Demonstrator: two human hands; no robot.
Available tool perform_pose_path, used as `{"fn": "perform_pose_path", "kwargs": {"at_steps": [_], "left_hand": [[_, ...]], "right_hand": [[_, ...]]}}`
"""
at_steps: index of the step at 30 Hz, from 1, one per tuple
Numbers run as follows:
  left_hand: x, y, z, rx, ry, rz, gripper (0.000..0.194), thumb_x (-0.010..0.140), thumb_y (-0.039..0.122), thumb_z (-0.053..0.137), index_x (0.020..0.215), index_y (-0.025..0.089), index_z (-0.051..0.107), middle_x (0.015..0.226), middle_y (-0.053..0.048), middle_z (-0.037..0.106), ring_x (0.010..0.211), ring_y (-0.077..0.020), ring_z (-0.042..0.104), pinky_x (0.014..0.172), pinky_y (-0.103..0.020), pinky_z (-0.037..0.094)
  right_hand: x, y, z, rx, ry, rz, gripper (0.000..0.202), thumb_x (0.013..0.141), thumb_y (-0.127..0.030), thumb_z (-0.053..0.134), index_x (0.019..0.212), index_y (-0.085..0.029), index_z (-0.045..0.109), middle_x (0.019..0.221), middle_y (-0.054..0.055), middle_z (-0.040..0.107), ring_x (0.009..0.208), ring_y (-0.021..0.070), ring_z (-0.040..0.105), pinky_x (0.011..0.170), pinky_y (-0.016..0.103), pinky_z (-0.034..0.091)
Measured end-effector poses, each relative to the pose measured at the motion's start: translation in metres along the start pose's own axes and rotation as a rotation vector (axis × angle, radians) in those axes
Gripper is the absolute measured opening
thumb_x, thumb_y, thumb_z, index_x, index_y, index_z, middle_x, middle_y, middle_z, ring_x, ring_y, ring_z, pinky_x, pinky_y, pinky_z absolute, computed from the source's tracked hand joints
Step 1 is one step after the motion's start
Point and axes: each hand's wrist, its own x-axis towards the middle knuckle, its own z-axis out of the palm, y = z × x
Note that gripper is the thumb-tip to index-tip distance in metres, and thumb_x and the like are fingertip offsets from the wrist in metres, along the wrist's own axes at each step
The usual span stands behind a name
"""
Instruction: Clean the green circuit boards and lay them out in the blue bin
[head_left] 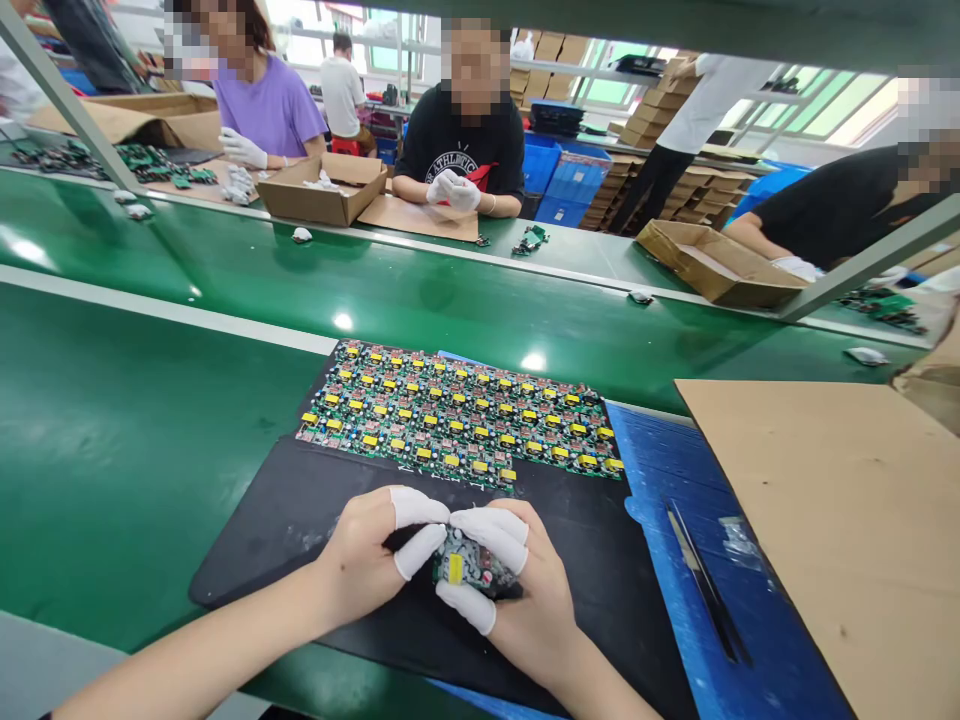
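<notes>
A small circuit board (461, 562) with a yellow part is held up over the middle of the black mat (585, 530), between its near edge and the rows of boards. The right hand (525, 580) grips it, white-covered fingers closed over its top and right side, thumb beneath. The left hand (371, 555) has its covered thumb and finger closed together at the board's upper left corner, fingertips meeting the right hand's. Along the mat's far edge lie rows of boards (450, 410) with yellow parts. Beyond the mat's right edge, tweezers (705, 580) rest on blue sheeting (645, 460), beside a cardboard sheet (825, 520). Across the green bench (112, 450), 3 seated people work near 2 open cardboard boxes at its far edge.
</notes>
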Motion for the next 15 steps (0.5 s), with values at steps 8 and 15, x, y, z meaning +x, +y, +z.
{"fn": "perform_pose_path", "kwargs": {"at_steps": [8, 15], "left_hand": [[0.007, 0.003, 0.001, -0.803, -0.246, -0.625, 0.029, 0.066, 0.03, 0.085, 0.089, 0.017, 0.074, 0.07, -0.002, 0.071, 0.062, -0.013, 0.064, 0.054, -0.02, 0.054], [0.012, 0.005, 0.001, -0.971, -0.3, -0.845, 0.032, 0.058, 0.026, 0.089, 0.081, 0.015, 0.07, 0.074, -0.001, 0.068, 0.057, -0.0075, 0.059, 0.047, -0.014, 0.052]], "right_hand": [[0.001, 0.004, -0.007, 0.159, -0.019, 0.087, 0.036, 0.085, -0.035, 0.072, 0.12, -0.028, 0.064, 0.097, 0.006, 0.072, 0.084, 0.0215, 0.064, 0.064, 0.033, 0.057], [0.001, 0.004, -0.004, 0.053, -0.019, -0.001, 0.038, 0.085, -0.032, 0.072, 0.122, -0.027, 0.062, 0.095, 0.006, 0.073, 0.084, 0.0219, 0.065, 0.067, 0.035, 0.058]]}}
